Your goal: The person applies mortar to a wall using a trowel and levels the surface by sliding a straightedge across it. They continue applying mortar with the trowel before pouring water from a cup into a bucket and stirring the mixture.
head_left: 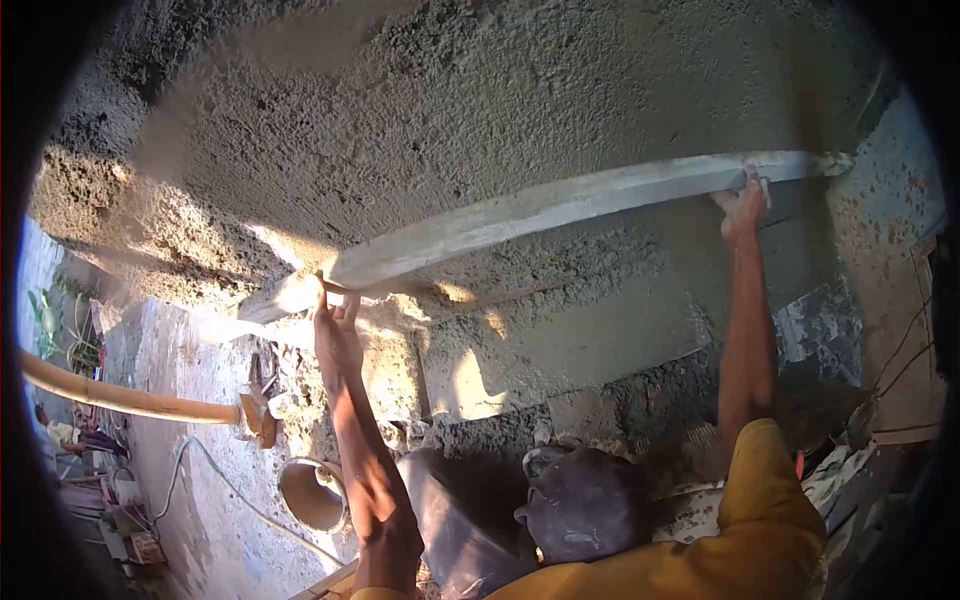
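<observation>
A long pale plasterer's straightedge (530, 212) lies across the wet grey plaster (560, 90) of the wall, looking bowed through the wide lens. Toward its left end, my left hand (339, 318) is closed around the lower edge, in bright sunlight. My right hand (745, 207) grips the bar near its right end, fingers over the lower edge. Both arms are stretched upward and wide apart. Above the bar the plaster is coarse and pitted; below it a smoother band (590, 330) shows.
Below the wall are a dark bucket (585, 505), a grey container (465, 520) and a round, open-mouthed vessel (312, 495). A bamboo pole (130, 397) juts in from the left. A thin hose (235, 490) crosses the ground. An adjoining wall (890, 240) stands at the right.
</observation>
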Demonstrator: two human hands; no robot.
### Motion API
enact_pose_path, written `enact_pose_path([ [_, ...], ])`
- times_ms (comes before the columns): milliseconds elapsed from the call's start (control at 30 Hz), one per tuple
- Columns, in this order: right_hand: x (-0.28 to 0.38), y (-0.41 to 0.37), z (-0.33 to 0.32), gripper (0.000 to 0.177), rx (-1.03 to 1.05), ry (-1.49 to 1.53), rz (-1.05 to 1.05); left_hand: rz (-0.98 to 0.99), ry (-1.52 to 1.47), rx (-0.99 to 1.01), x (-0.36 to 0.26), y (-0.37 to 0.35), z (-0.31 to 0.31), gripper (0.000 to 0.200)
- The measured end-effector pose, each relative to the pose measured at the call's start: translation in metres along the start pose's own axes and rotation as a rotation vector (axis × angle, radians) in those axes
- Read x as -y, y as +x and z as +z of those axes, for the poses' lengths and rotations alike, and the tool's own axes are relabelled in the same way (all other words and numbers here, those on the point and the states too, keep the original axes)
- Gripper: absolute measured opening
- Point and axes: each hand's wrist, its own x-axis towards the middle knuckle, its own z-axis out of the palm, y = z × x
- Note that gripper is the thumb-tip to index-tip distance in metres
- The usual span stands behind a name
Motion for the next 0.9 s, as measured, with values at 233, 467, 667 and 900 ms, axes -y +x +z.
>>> enact_pose_path([
  [233,0.167,0.001,0.093,0.047,-0.002,-0.155,-0.328,0.326,0.228,-0.13,-0.148,0.029,0.054,0.056],
  [467,0.062,0.025,0.035,0.045,0.015,-0.153,-0.222,-0.041,-0.144,-0.298,-0.043,0.008,0.043,0.077],
  [667,-0.066,0.037,-0.065,0.066,0.18,-0.16,0.018,-0.196,-0.384,-0.236,0.088,-0.004,0.003,0.065],
  [900,-0.064,0.056,-0.065,0.079,0.145,0.06,0.143,-0.132,0.147,0.0,0.048,-0.019,0.012,0.067],
])
